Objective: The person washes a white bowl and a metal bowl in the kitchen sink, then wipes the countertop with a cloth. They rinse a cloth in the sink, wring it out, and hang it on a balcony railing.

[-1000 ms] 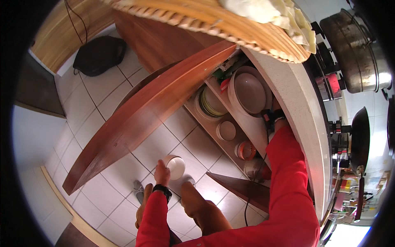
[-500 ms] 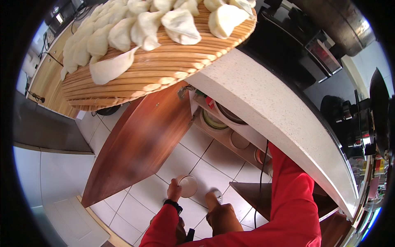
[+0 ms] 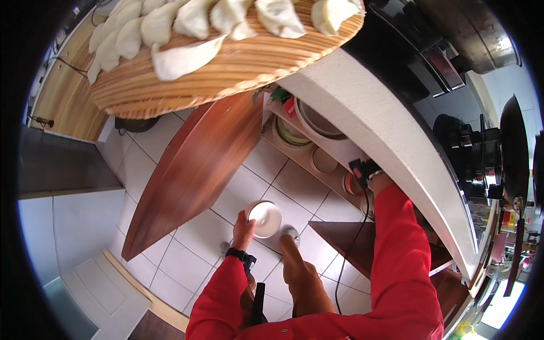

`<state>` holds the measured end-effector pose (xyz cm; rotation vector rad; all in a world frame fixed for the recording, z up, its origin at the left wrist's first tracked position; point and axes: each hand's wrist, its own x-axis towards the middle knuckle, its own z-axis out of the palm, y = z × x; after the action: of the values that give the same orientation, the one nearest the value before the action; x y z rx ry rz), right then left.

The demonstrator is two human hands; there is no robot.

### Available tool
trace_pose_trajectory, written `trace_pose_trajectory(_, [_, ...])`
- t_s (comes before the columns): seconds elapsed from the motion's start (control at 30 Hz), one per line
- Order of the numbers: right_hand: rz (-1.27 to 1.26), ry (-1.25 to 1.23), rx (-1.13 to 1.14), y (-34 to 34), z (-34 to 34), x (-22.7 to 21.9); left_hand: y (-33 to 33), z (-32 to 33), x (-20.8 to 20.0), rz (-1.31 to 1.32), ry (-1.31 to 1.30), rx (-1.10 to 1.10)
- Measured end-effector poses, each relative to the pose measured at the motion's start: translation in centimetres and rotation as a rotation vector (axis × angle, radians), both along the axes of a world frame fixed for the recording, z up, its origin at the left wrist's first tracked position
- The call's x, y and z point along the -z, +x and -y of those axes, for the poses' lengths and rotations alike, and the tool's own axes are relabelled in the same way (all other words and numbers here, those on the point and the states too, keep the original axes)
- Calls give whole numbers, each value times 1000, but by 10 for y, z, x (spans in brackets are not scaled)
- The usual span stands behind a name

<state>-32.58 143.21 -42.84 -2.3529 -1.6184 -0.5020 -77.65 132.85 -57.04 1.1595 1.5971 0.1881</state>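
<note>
A white bowl (image 3: 266, 220) is gripped at its left rim by my left hand (image 3: 244, 231), above the tiled floor. The bowl looks empty and tilts so that its inside shows. My right arm reaches into the open cabinet beneath the counter (image 3: 391, 124). Only the wrist, with a black strap device (image 3: 364, 169) and its cable, shows there; the counter edge hides the fingers. Close to that wrist, on the cabinet's lower level, stand a round orange-rimmed container (image 3: 349, 183) and a pale round dish (image 3: 324, 161).
One brown cabinet door (image 3: 198, 170) stands open at the left, another (image 3: 345, 241) at the right. A woven tray (image 3: 226, 73) of dumplings overhangs the counter at the top. A large pot (image 3: 320, 116) and a greenish dish (image 3: 290, 133) sit inside. Black pans (image 3: 515, 153) are at the right.
My right forearm has drawn back slightly, so its wrist device now shows. The left hand still holds the bowl. My view has shifted, and the tray sits higher in it.
</note>
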Motion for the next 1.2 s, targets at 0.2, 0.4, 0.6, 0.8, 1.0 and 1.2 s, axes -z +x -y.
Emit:
trace_pose_trajectory(0.2, [-496, 221, -239, -102, 45, -28, 11, -4, -33, 253, 6, -180])
trace_pose_trajectory(0.4, [-982, -360, -213, -186, 96, -34, 22, -18, -81, 361, -38, -185])
trace_pose_trajectory(0.6, [-1497, -761, -71, -209, 102, -55, 33, -50, -142, 426, 5, -145])
trace_pose_trajectory(0.8, [-1578, -579, 124, -198, 88, -81, 59, -81, -199, 570, -151, -120])
trace_pose_trajectory(1.0, [-1501, -499, 207, -172, 91, -85, 90, -87, -228, 611, -151, -35])
trace_pose_trajectory(1.2, [-1493, -356, 5, -145, 110, -74, 101, -90, -237, 769, -283, -106])
